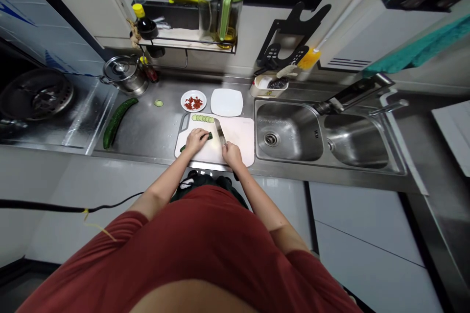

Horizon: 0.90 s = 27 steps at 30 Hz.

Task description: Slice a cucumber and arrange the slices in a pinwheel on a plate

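Observation:
My left hand (pixel 196 140) is closed over a cut cucumber (pixel 209 136) on the white cutting board (pixel 240 139); its dark green ends show on both sides of the fingers. In my right hand (pixel 231 154) is the handle of a kitchen knife (pixel 220 132), its blade pointing away from me and standing just right of the cucumber's cut end. A row of pale green cucumber slices (pixel 202 118) lies along the board's far edge. Behind the board are a white plate of chopped red pieces (pixel 193 102) and a bare white square plate (pixel 226 102).
A whole cucumber (pixel 118 121) and one loose slice (pixel 158 103) lie on the steel counter to the left, near a lidded pot (pixel 125 74). The double sink (pixel 290 132) adjoins the board on the right. A bottle shelf (pixel 191 44) overhangs the back.

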{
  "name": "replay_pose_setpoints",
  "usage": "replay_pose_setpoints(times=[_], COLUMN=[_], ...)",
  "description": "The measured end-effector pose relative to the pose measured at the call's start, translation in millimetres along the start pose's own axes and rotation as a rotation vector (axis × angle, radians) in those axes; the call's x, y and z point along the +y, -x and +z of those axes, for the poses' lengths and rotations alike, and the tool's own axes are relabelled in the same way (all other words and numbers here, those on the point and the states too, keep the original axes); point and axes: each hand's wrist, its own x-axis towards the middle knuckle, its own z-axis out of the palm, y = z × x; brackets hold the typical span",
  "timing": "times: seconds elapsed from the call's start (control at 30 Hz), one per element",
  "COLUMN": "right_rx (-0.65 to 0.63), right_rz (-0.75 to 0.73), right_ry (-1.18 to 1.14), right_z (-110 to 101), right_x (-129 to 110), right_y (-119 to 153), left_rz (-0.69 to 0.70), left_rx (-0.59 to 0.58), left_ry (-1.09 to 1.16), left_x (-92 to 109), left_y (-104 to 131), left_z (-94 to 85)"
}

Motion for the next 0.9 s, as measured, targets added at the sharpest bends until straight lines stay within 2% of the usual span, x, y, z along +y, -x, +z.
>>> replay_pose_setpoints(times=[0.17, 0.3, 0.9], right_rx=[-0.050, -0.070, -0.136], right_rz=[0.006, 0.008, 0.009], right_ry=[0.011, 0.023, 0.027], right_z=[1, 3, 8], right_x=[-13, -19, -27], right_y=[-3, -6, -9], left_rz=[0.020, 0.041, 0.075], left_rx=[-0.042, -0.033, -0.025], left_ry=[0.016, 0.024, 0.036], left_x=[-1, -4, -13], left_y=[-1, -1, -2], left_z=[2.3, 6.0, 15.1])
